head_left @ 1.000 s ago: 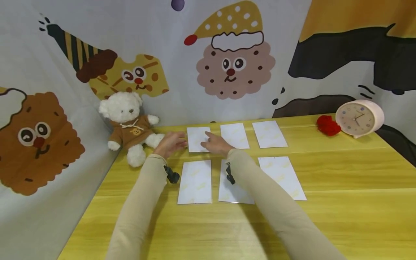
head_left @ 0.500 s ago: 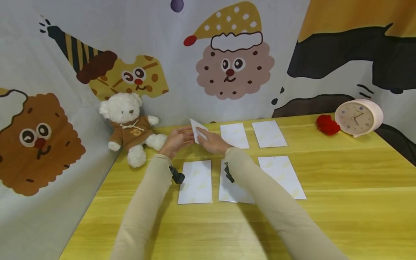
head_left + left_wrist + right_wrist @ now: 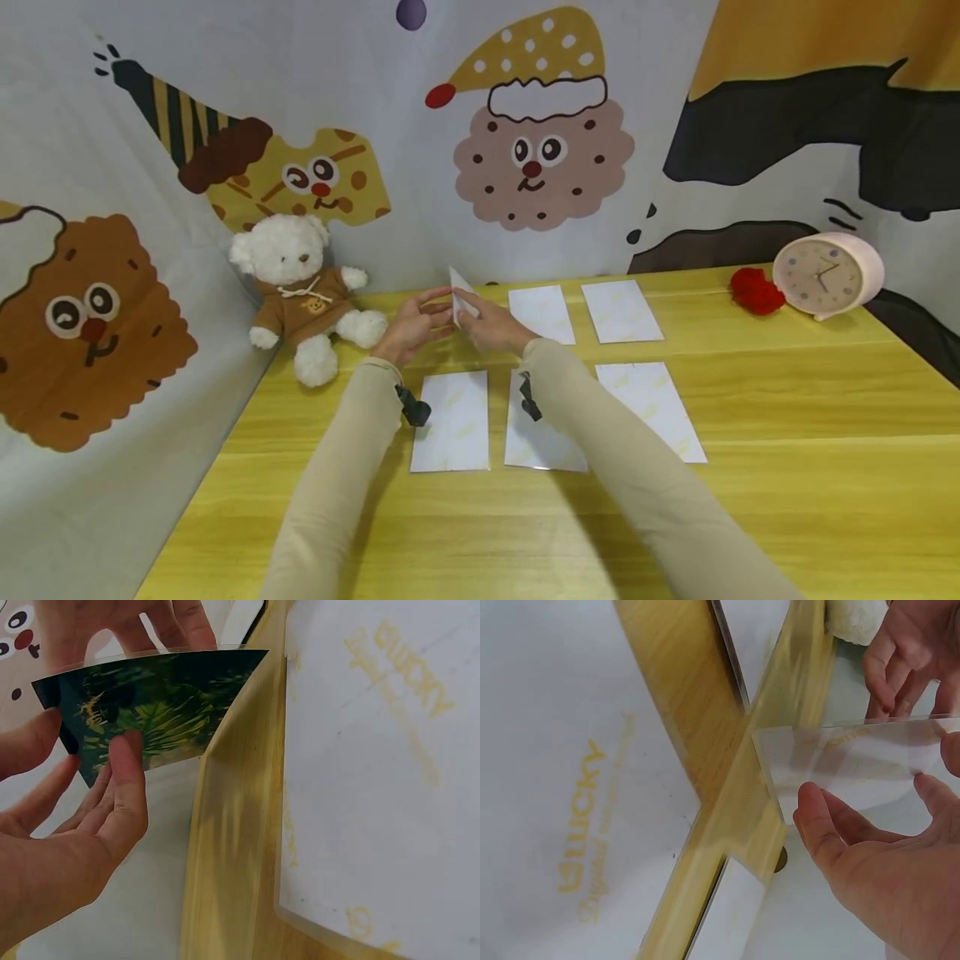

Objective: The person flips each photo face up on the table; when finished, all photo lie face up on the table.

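A small photo print [image 3: 463, 302] is raised off the table, nearly edge-on in the head view. My right hand [image 3: 491, 323] grips it, with fingers against its white back in the right wrist view. My left hand [image 3: 412, 323] is at the other side, its relaxed fingers touching the picture side. That side shows green leaves on a dark ground [image 3: 150, 712] in the left wrist view. Two similar white-backed prints [image 3: 542, 313] lie to the right along the back. Three larger white sheets [image 3: 452, 421] lie in a row nearer me; my right sleeve partly covers the middle one.
A white teddy bear [image 3: 288, 287] in a brown hoodie sits at the back left of the wooden table [image 3: 480, 533]. A pink alarm clock [image 3: 825, 271] and a red fluffy item [image 3: 756, 290] stand at the back right. A cartoon-printed cloth [image 3: 420, 192] hangs behind.
My right hand has lifted the back-left print from the table and tilted it up on edge. My left hand has moved right and come up to it.
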Available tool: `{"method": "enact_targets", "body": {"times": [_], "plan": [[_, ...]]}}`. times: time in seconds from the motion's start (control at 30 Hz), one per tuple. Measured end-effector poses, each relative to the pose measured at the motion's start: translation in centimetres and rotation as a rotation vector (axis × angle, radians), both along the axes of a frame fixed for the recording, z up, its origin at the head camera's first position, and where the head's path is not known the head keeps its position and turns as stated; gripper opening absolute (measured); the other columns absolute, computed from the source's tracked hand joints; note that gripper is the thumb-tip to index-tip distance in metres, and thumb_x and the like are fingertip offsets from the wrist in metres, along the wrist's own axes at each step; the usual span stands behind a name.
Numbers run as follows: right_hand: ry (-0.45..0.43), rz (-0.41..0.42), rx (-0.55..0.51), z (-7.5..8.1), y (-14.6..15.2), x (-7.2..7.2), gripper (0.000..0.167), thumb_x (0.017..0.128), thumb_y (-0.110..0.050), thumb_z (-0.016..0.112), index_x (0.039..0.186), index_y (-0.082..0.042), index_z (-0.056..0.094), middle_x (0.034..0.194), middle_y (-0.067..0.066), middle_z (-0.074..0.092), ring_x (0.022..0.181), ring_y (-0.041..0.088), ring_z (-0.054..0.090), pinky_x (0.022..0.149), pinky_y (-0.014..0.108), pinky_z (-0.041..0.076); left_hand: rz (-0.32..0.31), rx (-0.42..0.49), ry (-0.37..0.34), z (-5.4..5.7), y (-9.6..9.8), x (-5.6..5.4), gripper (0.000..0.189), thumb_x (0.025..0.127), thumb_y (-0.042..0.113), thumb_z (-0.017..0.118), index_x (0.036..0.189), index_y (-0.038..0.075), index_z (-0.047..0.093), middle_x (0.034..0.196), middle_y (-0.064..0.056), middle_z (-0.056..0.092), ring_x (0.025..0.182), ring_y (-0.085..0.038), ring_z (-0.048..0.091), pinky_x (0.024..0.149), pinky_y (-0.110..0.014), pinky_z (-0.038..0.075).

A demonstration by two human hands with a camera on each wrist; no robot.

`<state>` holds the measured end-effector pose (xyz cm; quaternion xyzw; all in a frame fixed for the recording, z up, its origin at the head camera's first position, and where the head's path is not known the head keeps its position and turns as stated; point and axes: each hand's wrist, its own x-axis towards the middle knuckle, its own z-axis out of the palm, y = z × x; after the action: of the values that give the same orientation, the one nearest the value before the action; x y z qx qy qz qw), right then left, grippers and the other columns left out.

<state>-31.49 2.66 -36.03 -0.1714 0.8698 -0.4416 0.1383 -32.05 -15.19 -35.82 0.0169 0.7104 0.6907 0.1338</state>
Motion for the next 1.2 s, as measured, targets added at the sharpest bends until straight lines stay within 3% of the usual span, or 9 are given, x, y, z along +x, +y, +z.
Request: {"method": "enact_targets", "body": {"times": [0.07,0.17,0.27,0.47,0.57,0.73,0.9,1.1,1.2], "plan": [[0.008,-0.006,0.005,0.1,0.0,0.1,0.056,0.108,-0.041,0.038,0.161,-0.038,0.019,0.136,0.018,0.06,0.116,0.029,0.063,0.106,0.047,0.049,0.0,-0.002,-0.001,0.0,0.0,0.0,0.053,0.103,0.003,0.05,0.154,0.016,0.041,0.154,-0.019,0.045,0.128,-0.03,0.056,0.114,-0.047,0.046],[0.03,-0.019,0.011,0.1,-0.1,0.0,0.056,0.107,-0.041,0.039,0.16,-0.038,0.021,0.144,0.018,0.055,0.128,0.034,0.058,0.111,0.053,0.045,-0.006,-0.001,0.001,-0.1,0.0,0.0,0.053,0.104,0.005,0.05,0.154,0.018,0.041,0.153,-0.019,0.045,0.123,-0.026,0.058,0.115,-0.048,0.045],[0.047,-0.03,-0.002,0.1,-0.1,-0.1,0.056,0.107,-0.04,0.041,0.16,-0.037,0.023,0.14,0.019,0.059,0.125,0.034,0.06,0.106,0.051,0.049,-0.012,0.012,-0.003,-0.1,0.1,0.0,0.054,0.104,0.006,0.051,0.155,0.019,0.039,0.153,-0.02,0.045,0.123,-0.025,0.058,0.115,-0.049,0.044],[0.045,-0.046,-0.056,0.2,-0.1,-0.3,0.054,0.107,-0.038,0.045,0.159,-0.036,0.028,0.125,0.015,0.067,0.107,0.029,0.066,0.083,0.034,0.053,-0.013,0.044,-0.018,0.0,0.3,0.1,0.054,0.104,0.007,0.05,0.155,0.021,0.039,0.153,-0.018,0.046,0.125,-0.024,0.057,0.117,-0.05,0.042],[0.026,-0.066,-0.104,0.4,0.0,-0.2,0.053,0.107,-0.036,0.046,0.158,-0.035,0.032,0.118,0.015,0.066,0.098,0.03,0.068,0.081,0.036,0.055,-0.014,0.048,-0.013,0.1,0.4,0.1,0.053,0.105,0.008,0.049,0.155,0.021,0.039,0.153,-0.018,0.047,0.125,-0.024,0.057,0.117,-0.05,0.042],[-0.043,-0.093,-0.238,0.8,0.1,-0.2,0.053,0.106,-0.029,0.05,0.157,-0.03,0.035,0.126,0.017,0.061,0.102,0.031,0.07,0.092,0.048,0.059,-0.016,0.032,-0.004,0.4,0.6,0.3,0.051,0.105,0.011,0.051,0.153,0.021,0.042,0.152,-0.016,0.047,0.129,-0.027,0.056,0.117,-0.051,0.042],[-0.085,-0.097,-0.364,1.2,0.2,-0.3,0.059,0.105,-0.016,0.051,0.16,-0.022,0.029,0.133,0.022,0.055,0.113,0.038,0.066,0.097,0.05,0.057,-0.036,-0.015,0.029,0.3,1.0,0.2,0.048,0.104,0.014,0.053,0.152,0.015,0.045,0.151,-0.016,0.049,0.129,-0.027,0.054,0.115,-0.052,0.043],[-0.127,-0.107,-0.452,1.3,0.1,-0.4,0.062,0.103,-0.004,0.036,0.161,-0.022,0.022,0.137,0.025,0.05,0.122,0.042,0.06,0.101,0.054,0.054,-0.039,-0.081,0.074,0.3,1.5,0.1,0.045,0.102,0.017,0.058,0.146,0.013,0.052,0.149,-0.013,0.051,0.131,-0.027,0.053,0.109,-0.049,0.047],[-0.159,-0.1,-0.517,1.4,0.2,-0.3,0.061,0.104,-0.006,0.03,0.162,-0.023,0.021,0.148,0.025,0.041,0.127,0.045,0.056,0.103,0.059,0.051,-0.037,-0.124,0.093,0.4,1.7,0.3,0.045,0.101,0.018,0.06,0.145,0.012,0.053,0.149,-0.012,0.051,0.133,-0.029,0.052,0.11,-0.049,0.046]]}}
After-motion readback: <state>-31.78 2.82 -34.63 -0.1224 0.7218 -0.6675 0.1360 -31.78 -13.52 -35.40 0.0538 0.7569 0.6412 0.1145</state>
